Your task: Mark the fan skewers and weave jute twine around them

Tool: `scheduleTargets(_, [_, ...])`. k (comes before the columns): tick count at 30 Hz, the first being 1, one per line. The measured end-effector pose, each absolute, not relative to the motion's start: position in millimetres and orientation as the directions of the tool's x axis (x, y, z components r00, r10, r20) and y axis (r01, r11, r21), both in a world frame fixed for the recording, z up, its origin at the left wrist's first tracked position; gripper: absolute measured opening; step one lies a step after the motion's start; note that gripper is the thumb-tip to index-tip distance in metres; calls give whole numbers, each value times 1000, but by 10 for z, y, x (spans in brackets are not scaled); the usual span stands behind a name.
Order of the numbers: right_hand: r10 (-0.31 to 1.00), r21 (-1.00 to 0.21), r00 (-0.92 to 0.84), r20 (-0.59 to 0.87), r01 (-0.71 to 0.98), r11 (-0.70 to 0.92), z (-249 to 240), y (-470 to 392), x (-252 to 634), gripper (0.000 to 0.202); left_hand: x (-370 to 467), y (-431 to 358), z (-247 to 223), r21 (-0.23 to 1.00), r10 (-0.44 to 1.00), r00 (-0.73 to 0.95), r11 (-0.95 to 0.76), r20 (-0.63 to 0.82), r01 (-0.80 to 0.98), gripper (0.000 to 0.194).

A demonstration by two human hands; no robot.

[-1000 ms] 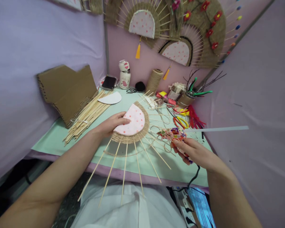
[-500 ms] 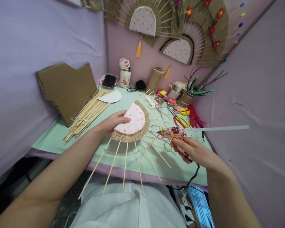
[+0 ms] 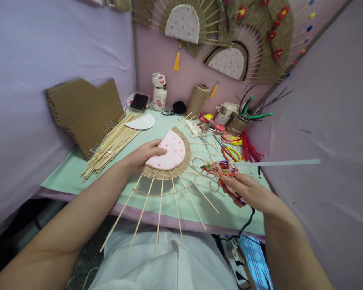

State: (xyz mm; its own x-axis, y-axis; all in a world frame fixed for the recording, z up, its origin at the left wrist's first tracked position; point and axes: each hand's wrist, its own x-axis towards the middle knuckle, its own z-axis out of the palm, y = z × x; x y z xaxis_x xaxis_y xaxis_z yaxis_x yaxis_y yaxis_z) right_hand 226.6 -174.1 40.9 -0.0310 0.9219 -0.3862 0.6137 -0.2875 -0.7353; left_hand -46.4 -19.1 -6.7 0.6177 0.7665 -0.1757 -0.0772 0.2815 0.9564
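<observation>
My left hand (image 3: 148, 155) grips the straight edge of a half-round fan (image 3: 174, 151), thumb on top of its pink-dotted white cloth. Twine forms a band (image 3: 166, 173) around the cloth, and thin sticks (image 3: 161, 209) spread out from it toward me and to the right. A loose strand of twine (image 3: 157, 195) crosses several of the front sticks. In my right hand (image 3: 242, 187) is a flower-patterned glue gun (image 3: 220, 168), closed around its handle. Its tip points left at the fan's sticks, apart from the band. A long pale glue stick (image 3: 287, 162) sticks out of its back.
Folded cardboard (image 3: 84, 112) and a bundle of sticks (image 3: 111, 147) lie at left, with a white half-round piece (image 3: 140, 122). Behind stand a bottle (image 3: 159, 92) and a twine spool (image 3: 197, 100). Scissors (image 3: 230, 153) and red tassels (image 3: 248, 148) lie right. A black cord (image 3: 248, 221) hangs over the edge.
Both hands, the fan and the glue gun stay almost in place. The view shifts very slightly.
</observation>
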Motion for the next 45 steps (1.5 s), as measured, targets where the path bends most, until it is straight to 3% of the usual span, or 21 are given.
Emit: scheduleTargets(45, [919,-690,-5,-394,662,-293,407,-1748,2274,47,-466,-203,-73,972,773,607,237,-186,-4,41])
